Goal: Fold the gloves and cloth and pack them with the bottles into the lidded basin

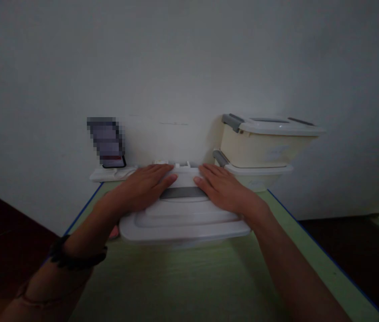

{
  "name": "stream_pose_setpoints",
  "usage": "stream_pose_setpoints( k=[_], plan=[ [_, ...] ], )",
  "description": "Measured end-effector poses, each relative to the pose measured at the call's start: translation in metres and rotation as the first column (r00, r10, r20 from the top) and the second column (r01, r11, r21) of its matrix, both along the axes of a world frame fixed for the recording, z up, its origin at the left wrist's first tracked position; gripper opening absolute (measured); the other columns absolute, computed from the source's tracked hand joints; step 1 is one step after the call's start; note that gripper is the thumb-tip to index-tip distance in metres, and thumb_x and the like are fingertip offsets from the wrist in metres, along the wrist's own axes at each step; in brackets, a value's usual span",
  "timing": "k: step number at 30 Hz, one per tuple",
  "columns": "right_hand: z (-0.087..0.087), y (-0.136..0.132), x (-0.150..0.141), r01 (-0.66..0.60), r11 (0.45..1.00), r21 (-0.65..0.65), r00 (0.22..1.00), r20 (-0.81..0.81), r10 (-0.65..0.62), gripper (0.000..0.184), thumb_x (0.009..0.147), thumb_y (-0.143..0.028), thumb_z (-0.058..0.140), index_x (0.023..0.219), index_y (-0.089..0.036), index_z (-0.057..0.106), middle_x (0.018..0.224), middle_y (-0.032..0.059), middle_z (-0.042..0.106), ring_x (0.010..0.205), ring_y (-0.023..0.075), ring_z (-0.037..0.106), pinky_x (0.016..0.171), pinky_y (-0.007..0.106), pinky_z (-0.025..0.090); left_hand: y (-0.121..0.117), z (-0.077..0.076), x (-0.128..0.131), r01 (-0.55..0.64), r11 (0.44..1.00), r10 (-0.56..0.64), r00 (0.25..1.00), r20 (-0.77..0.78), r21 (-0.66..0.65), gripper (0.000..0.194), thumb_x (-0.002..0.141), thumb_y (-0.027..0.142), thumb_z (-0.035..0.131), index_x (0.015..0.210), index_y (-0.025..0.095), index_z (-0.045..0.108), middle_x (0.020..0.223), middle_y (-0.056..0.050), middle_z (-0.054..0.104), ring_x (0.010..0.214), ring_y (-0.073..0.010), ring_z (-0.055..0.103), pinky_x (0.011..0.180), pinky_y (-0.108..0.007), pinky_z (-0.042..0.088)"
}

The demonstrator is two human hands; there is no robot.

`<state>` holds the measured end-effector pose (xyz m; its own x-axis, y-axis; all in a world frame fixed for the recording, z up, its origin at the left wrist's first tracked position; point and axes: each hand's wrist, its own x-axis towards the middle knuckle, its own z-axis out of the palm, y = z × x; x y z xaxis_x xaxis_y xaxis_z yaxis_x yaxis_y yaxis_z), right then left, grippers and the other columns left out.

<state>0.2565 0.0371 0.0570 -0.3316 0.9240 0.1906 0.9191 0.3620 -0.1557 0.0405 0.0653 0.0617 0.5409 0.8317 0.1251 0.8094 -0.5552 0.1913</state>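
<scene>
White, grey-banded plastic lidded box [184,208] sits at twelve o'clock on the pale-green, blue-edged worktop [176,277]. The left hand [147,185] and right hand [225,188] lie flat, fingers extended, at its ten and two, seemingly pressing; the next move likely calls for even weight.

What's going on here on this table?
A person's left hand and right hand lie spread on the white lid of a storage box on the green table. Farther back on the right, an upper storage box sits stacked on a lower one. A phone stands at the back left.
</scene>
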Motion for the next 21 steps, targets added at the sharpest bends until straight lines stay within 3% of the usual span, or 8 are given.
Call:
stream_pose_setpoints(
  k=[5, 11, 16, 21],
  plan=[
    [-0.006, 0.0, 0.003, -0.018, 0.998, 0.058, 0.999, -0.028, 0.02, 0.058, 0.092, -0.042, 0.029, 0.132, -0.002, 0.043, 0.137, 0.0207, 0.043, 0.128, 0.0314, 0.038, 0.105, 0.048, 0.028, -0.001, 0.0, -0.001, 0.001, 1.0, 0.0, 0.996, 0.094, -0.01, 0.058, 0.091, 0.05, 0.022, 0.135, 0.015, 0.04, 0.14, -0.008, 0.043, 0.128, -0.0233, 0.038, 0.108, -0.038, 0.024],
    [-0.007, -0.001, 0.007, -0.024, 0.995, 0.1, 0.991, -0.13, 0.037, 0.053, 0.09, -0.039, 0.034, 0.127, -0.004, 0.05, 0.133, 0.0195, 0.048, 0.125, 0.0294, 0.043, 0.106, 0.045, 0.031, -0.003, -0.001, -0.018, -0.023, 0.984, 0.106, 0.874, 0.475, -0.176, 0.052, 0.092, 0.045, 0.024, 0.122, 0.016, 0.055, 0.13, -0.005, 0.055, 0.121, -0.0212, 0.047, 0.107, -0.033, 0.027],
    [-0.011, -0.003, 0.008, -0.013, 0.989, 0.147, 0.982, -0.184, 0.041, 0.051, 0.089, -0.039, 0.038, 0.125, -0.006, 0.053, 0.13, 0.0191, 0.051, 0.123, 0.029, 0.044, 0.105, 0.045, 0.033, 0.002, 0.0, -0.046, -0.026, 0.931, 0.186, 0.892, 0.413, -0.363, 0.056, 0.086, 0.052, 0.038, 0.131, 0.02, 0.045, 0.139, -0.004, 0.045, 0.127, -0.0238, 0.04, 0.106, -0.035, 0.028],
    [-0.009, -0.002, 0.01, -0.021, 0.988, 0.155, 0.971, -0.233, 0.058, 0.047, 0.086, -0.038, 0.045, 0.12, -0.009, 0.058, 0.126, 0.0176, 0.056, 0.119, 0.0298, 0.049, 0.102, 0.048, 0.036, 0.003, 0.002, -0.058, 0.022, 0.839, 0.279, 0.841, 0.464, -0.544, 0.05, 0.08, 0.058, 0.047, 0.111, 0.02, 0.062, 0.121, -0.005, 0.061, 0.117, -0.0265, 0.049, 0.096, -0.034, 0.04]
  ],
)
